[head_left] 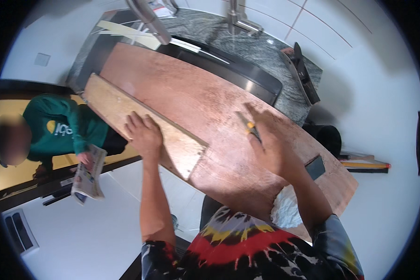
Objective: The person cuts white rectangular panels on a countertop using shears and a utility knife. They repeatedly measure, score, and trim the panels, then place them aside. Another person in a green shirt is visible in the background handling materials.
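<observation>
"What are the hands doing?"

"The left hand [143,136] lies open, fingers spread, on a pale board [183,150]. The right hand [271,150] is closed around a yellow-and-black tool [252,129], its narrow tip pointing away from the person. The blur keeps me from telling exactly what kind of tool it is."

"How does the board look?"

"Long, narrow and straight, yellowish tan with faint brownish blotches, and brightest toward its squared right end. A darker line runs down its far long edge."

"Where is it?"

"Flat on the left part of a big reddish-brown sheet [233,163], slanting along the near edge. That sheet is scuffed, with dark smudges past the right hand."

"And around them?"

"A crumpled whitish wad [285,208] sits by the right forearm, and a small dark rectangle [315,168] lies beyond that arm. Behind the sheet come a black sink [247,78] and a grey stone counter [198,22] bearing a long dark tool [301,74]. At left, someone in a green sweatshirt [56,119] holds a newspaper [89,179]."
</observation>
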A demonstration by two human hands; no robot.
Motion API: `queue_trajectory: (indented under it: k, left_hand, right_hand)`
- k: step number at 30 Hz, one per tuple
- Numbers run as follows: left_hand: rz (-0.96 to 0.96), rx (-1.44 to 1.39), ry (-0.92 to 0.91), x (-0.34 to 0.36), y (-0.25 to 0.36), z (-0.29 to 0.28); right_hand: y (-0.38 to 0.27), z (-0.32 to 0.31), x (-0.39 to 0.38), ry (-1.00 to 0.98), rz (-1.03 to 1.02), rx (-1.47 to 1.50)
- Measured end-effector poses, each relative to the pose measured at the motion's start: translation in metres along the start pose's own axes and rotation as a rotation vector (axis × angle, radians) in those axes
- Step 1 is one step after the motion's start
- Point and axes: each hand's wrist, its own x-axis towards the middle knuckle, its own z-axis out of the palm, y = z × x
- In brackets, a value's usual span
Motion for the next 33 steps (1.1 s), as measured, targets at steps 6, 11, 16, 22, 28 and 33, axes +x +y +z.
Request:
queue_trajectory:
  k: [6,11,16,22,28,33]
  left_hand:
    - [-0.034,-0.002,-0.106,-0.106,0.093,-0.022]
    - [-0.098,-0.089,-0.534,-0.121,0.098,-0.070]
    - [-0.036,-0.225,-0.303,-0.038,0.027,-0.085]
    - [0.005,-0.123,-0.033,0.085,-0.008,-0.038]
    - [-0.010,0.060,0.035,0.092,-0.025,0.016]
    - [0.032,0.042,0.030,0.098,-0.015,0.015]
  right_hand:
    - [0.001,-0.014,-0.009,-0.056,0.132,0.076]
    - [0.014,-0.009,-0.032,-0.145,0.168,-0.038]
    - [-0.020,-0.013,-0.011,-0.241,0.345,0.049]
    - [-0.032,0.048,0.085,-0.297,0.081,0.086]
    - [-0.085,0.140,0.225,-0.220,-0.057,0.126]
    - [-0.130,0.203,0.333,-0.218,-0.158,0.077]
